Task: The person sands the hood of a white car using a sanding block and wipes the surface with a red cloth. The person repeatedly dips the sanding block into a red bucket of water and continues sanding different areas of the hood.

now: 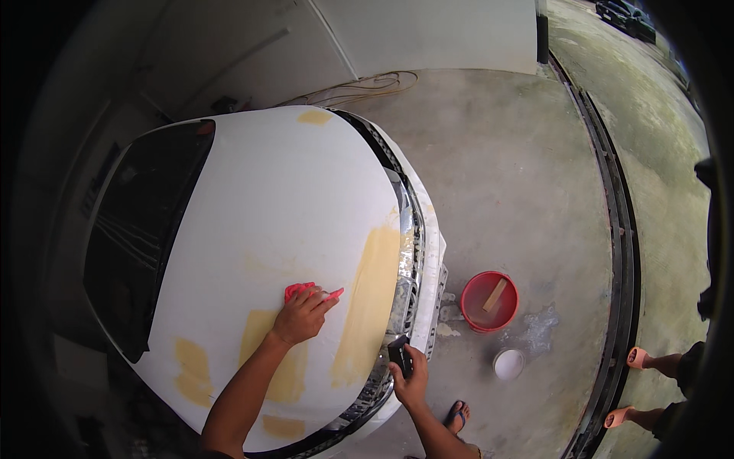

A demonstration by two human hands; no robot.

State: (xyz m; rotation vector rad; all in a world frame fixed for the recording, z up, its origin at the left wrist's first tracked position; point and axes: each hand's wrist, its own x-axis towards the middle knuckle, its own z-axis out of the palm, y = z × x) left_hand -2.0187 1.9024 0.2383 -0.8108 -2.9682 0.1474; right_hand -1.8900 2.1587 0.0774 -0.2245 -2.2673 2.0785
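My left hand point(300, 316) presses a crumpled red cloth point(298, 290) onto the white car hood point(267, 183), its fingers bent over the cloth. Around it the hood carries several dull yellow filler patches; the longest patch point(367, 306) runs along the front edge, to the right of the cloth. At the front of the car, above the headlight, my right hand point(411, 379) grips a small black block point(398, 354) between thumb and fingers. The block looks like a sanding block; its underside is hidden.
On the concrete floor to the right stand a red bucket point(468, 315) of cloudy water with a wooden strip point(495, 294) in it, and a small white tub point(508, 364). A hose point(382, 80) lies by the wall. Another person's sandaled feet point(627, 386) are beyond the dark floor rail point(623, 252).
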